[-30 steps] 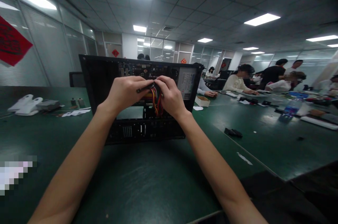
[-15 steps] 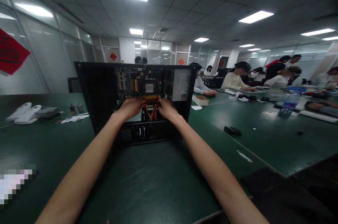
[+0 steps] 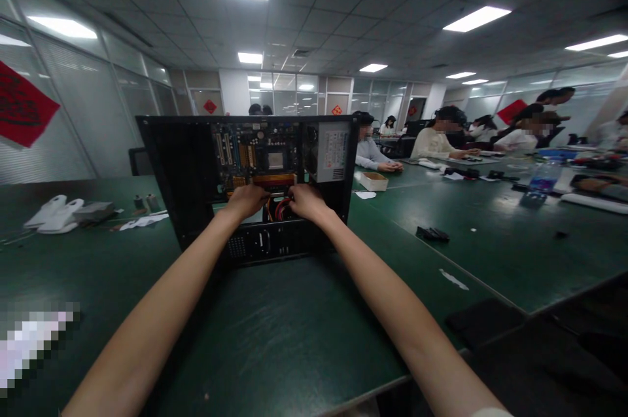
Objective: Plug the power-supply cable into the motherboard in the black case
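Observation:
An open black computer case [image 3: 186, 175] lies on the green table [image 3: 275, 332] in front of me, its motherboard [image 3: 255, 155] and grey power supply [image 3: 333, 154] showing. Both my hands reach inside it, below the motherboard. My left hand [image 3: 245, 199] is closed beside a bundle of red, yellow and black wires [image 3: 280, 207]. On the other side of the bundle, my right hand [image 3: 305, 201] is closed against it. Their fingertips are hidden, so what they pinch is unclear.
White devices [image 3: 52, 214] and small items lie at the table's left. A small black part [image 3: 432, 234] and a white scrap [image 3: 454, 279] lie to the right. Several people sit working at the far right. A small cardboard box [image 3: 373, 181] stands behind the case.
My hands, which held the wire bundle up in front of the motherboard, have dropped down into the lower part of the case. The motherboard is now uncovered.

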A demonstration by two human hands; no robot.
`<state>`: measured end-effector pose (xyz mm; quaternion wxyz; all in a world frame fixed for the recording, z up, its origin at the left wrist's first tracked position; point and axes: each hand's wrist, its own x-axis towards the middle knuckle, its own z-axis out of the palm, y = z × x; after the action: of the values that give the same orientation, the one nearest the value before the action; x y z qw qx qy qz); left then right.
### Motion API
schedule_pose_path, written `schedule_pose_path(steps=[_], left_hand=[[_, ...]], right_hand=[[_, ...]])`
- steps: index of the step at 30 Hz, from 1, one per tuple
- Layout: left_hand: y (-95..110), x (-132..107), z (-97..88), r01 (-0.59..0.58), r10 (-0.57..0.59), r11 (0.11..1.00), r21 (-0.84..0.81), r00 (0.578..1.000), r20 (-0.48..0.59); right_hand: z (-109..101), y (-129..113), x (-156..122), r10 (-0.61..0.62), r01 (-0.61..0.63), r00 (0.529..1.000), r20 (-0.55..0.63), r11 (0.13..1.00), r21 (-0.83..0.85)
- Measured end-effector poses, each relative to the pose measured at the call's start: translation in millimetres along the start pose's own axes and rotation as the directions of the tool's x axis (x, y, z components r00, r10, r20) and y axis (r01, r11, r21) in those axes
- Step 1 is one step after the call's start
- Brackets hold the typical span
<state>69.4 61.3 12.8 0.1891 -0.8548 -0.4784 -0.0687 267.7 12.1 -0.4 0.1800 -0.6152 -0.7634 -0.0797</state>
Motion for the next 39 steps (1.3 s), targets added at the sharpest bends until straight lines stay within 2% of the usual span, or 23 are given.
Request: schedule_pose_path(steps=[3, 6, 15, 21, 39], left_hand=[[6.6, -1.6, -6.3, -0.023, 0.022, 0.999, 0.040, 0.999, 0.045], [9.3, -1.7, -9.5, -0.052, 0.050, 0.997, 0.054, 0.998, 0.039], [4.1, 6.8, -4.7, -0.146, 0.140, 0.983, 0.113, 0.988, 0.064], [3.4, 2.8, -6.1, -0.118, 0.115, 0.992, 0.044, 0.992, 0.054], [4.4, 2.5, -4.9, -0.113, 0.112, 0.993, 0.031, 0.993, 0.025]], right_hand=[[1.4, -0.2, 0.6, -0.003, 0.003, 1.000, 0.012, 1.000, -0.004], [2.6, 0.0, 1.2, -0.011, 0.011, 1.000, 0.016, 1.000, -0.005], [3.1, -1.2, 0.6, -0.010, 0.011, 1.000, 0.018, 1.000, -0.026], [5.1, -1.3, 1.1, -0.012, 0.012, 1.000, 0.012, 1.000, -0.014], [1.3, -2.6, -0.8, 0.004, -0.003, 0.999, 0.047, 1.000, -0.018]])
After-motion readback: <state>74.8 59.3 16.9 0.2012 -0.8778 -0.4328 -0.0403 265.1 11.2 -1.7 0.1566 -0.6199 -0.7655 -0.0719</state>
